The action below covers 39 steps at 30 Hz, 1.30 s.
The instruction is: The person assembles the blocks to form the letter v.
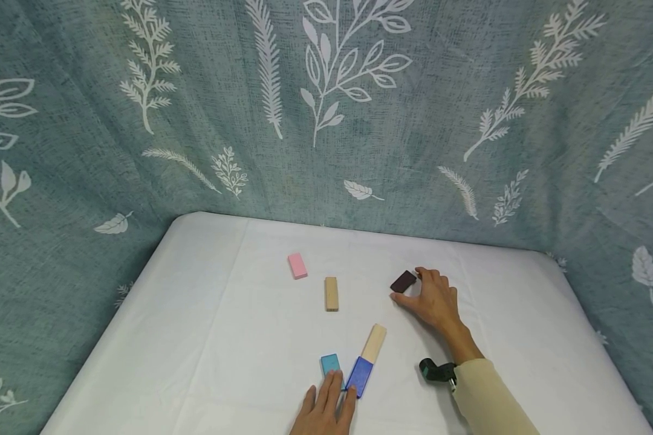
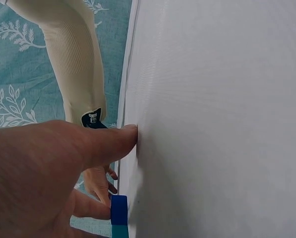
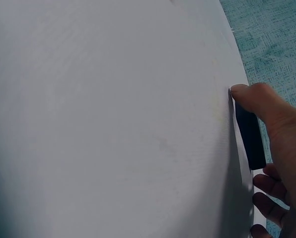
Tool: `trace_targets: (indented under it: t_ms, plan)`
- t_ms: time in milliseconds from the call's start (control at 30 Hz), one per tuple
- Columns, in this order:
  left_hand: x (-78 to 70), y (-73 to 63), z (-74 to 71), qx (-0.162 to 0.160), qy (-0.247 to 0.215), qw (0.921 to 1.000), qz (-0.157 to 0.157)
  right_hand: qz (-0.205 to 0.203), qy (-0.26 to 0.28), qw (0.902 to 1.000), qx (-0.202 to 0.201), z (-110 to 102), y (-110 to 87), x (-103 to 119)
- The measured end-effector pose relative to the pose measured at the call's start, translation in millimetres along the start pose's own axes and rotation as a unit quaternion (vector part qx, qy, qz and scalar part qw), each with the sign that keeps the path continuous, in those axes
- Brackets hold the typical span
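Observation:
My right hand reaches to the far right and spans a dark brown block, thumb at the near end, fingers curled round the far end. In the right wrist view the same block looks nearly black between the thumb and fingers. At the near edge, my left hand has its fingers extended, the tips resting on a light blue block and the lower end of a dark blue block. A pale wooden block lies end to end with the dark blue one, in one slanted line.
A tan wooden block and a pink block lie farther back on the white-covered table. Green leaf-patterned cloth hangs behind the table. A black device is strapped at the right wrist.

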<state>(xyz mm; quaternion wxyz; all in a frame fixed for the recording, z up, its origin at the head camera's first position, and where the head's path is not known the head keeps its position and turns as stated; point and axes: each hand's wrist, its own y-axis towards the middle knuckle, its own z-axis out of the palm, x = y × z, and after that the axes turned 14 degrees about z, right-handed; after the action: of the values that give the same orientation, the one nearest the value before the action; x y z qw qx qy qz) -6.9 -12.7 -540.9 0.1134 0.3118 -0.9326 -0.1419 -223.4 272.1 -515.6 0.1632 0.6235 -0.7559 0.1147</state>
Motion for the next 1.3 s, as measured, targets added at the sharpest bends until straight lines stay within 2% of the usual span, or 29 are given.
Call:
trace_targets:
  t_ms: [267, 467, 1300]
  plan:
    - [0.6, 0.0, 0.0, 0.004, -0.009, 0.9999, -0.001, 0.003, 0.003, 1.0000, 0.001, 0.6, 1.4, 1.4]
    - [0.2, -0.3, 1.3, -0.009, -0.001, 1.0000, 0.000, 0.001, 0.008, 1.0000, 0.003, 1.4, 2.3, 1.7]
    - [0.3, -1.1, 4.9, -0.024, 0.022, 0.9995, 0.004, -0.009, 0.012, 0.9999, -0.002, 1.8, 4.2, 2.0]
